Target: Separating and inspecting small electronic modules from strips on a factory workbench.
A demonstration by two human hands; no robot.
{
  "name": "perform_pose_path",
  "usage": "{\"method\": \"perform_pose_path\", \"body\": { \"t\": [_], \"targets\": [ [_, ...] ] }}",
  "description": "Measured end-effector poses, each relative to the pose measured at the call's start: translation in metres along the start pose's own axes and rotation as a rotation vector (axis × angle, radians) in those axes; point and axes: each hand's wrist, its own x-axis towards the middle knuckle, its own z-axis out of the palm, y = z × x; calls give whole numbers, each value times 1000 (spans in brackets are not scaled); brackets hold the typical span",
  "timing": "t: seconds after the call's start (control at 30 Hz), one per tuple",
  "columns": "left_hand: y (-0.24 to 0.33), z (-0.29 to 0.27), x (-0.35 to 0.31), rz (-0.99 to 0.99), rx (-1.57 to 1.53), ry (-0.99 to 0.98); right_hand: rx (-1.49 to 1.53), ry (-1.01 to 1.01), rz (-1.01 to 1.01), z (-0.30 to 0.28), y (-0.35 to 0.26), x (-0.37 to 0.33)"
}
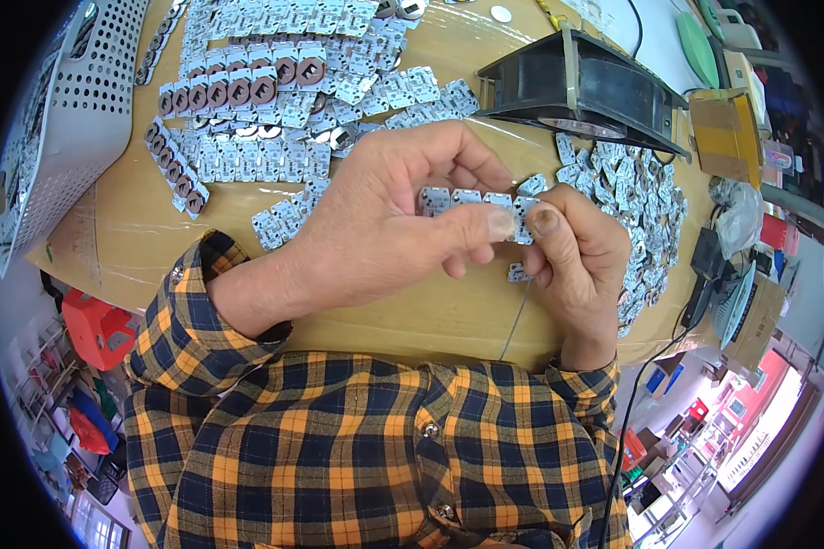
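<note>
Both hands hold one short strip of small white circuit boards (pixel 467 199) just above the wooden table (pixel 128 229). My left hand (pixel 384 215) grips the strip's left part, thumb pressed along its front. My right hand (pixel 572 247) pinches the strip's right end between thumb and fingers. A single small board (pixel 518 272) shows just below the strip, by my right fingers. Strips of boards fitted with brown coil rings (pixel 238 87) lie at the table's far left.
Loose white boards (pixel 632 192) are heaped at the right. More bare strips (pixel 247 160) lie behind my left hand. A black fan housing (pixel 581 91) stands at the back right. A grey perforated basket (pixel 64 119) sits at the left edge. A thin wire (pixel 517 320) runs off the near edge.
</note>
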Motion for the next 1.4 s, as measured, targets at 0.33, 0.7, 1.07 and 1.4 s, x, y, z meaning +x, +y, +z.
{"method": "perform_pose_path", "body": {
  "t": [0.33, 0.7, 1.07, 1.4],
  "targets": [
    [-4, -2, 0, 14, -57, -63, 822, -66, 348, 5, 2, 6],
    [-12, -2, 0, 621, 671, 80, 415, -18, 189, 3, 9, 4],
    [-14, -3, 3, 683, 644, 80, 438, 43, 243, 7, 5, 4],
    [-11, 2, 0, 525, 643, -40, -344, 185, -185, -14, 13, 7]
  ]
}}
